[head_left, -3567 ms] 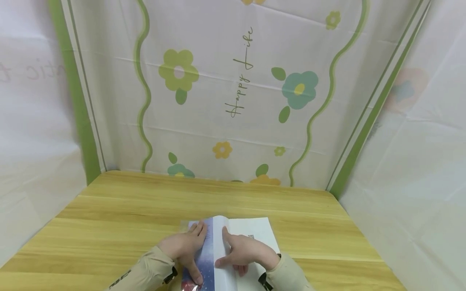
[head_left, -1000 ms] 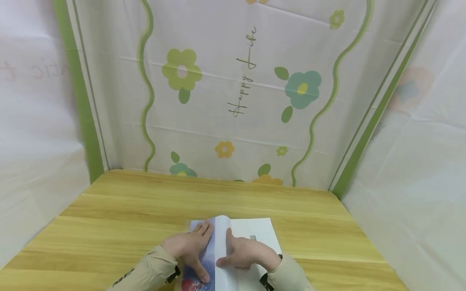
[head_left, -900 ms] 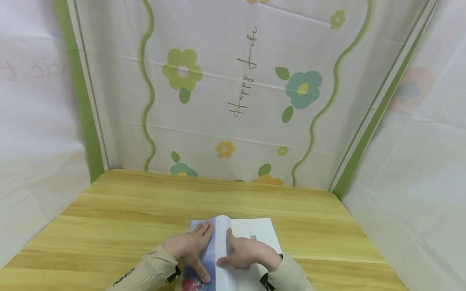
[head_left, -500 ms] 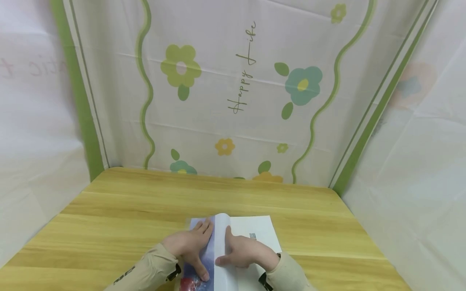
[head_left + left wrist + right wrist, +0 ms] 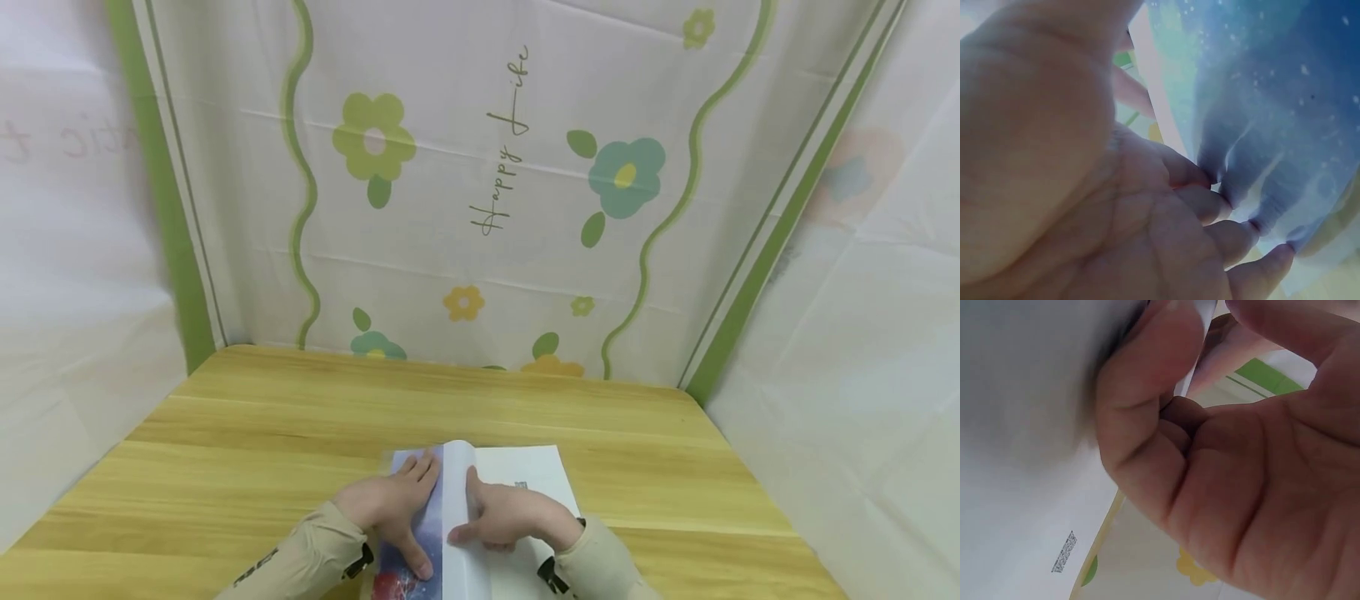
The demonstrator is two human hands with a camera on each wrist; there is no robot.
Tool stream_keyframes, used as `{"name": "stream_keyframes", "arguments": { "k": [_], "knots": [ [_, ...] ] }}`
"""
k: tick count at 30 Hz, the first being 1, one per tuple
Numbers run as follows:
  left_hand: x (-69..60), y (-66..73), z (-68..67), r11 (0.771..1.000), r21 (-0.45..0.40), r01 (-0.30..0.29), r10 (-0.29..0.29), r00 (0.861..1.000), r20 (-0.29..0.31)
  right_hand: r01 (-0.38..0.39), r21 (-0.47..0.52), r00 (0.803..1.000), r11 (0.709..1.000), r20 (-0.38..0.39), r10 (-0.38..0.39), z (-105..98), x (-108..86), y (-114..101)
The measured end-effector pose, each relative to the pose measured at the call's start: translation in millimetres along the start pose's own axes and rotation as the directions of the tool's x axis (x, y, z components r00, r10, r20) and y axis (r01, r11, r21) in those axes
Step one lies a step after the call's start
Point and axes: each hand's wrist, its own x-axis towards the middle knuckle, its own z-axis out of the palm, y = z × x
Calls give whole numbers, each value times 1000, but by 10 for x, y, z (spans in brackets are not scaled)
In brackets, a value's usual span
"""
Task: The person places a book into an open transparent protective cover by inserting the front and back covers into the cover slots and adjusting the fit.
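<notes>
An open book [image 5: 525, 471] lies near the front of the table. Its left side is glossy dark blue with white specks and a red patch; its right page is white with a small printed code. Between them runs a raised, rounded white fold [image 5: 457, 467]. My left hand [image 5: 393, 512] rests spread on the blue side, and its fingertips touch the glossy surface in the left wrist view. My right hand [image 5: 502, 517] holds the fold, thumb on its left part and index finger along it. The other right fingers [image 5: 1147, 425] curl against the white page; their tips are hidden.
The wooden table [image 5: 300, 433] reaches back to a hanging white cloth [image 5: 420, 250] with printed flowers and green lines. More white cloth hangs at the left [image 5: 75, 292] and right [image 5: 862, 358]. Both forearms wear beige sleeves [image 5: 307, 550] with black straps.
Both hands stay at nearly the same spots on the book. Over the longer span, the left fingers slide slightly toward the fold, and the view shifts a little.
</notes>
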Motion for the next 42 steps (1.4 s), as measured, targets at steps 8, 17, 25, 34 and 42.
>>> {"name": "stream_keyframes", "arguments": {
  "k": [8,17,25,34,42],
  "knots": [
    [35,10,-4,1000,17,5,-5,1000,17,24,-43,1000,999,-5,-24,8,4,5],
    [38,-6,12,1000,8,-10,10,1000,4,4,-193,999,981,-51,-15,34,30,-18],
    [32,-6,47,999,13,-38,39,999,-37,5,-306,996,952,-85,-33,55,55,-25],
    [-2,16,87,1000,-4,-2,1,991,-131,-44,-129,996,991,-87,33,1,19,-18],
    [28,-21,55,999,-17,30,-31,996,-81,11,-146,994,989,-104,-27,-5,76,19]
  ]
}}
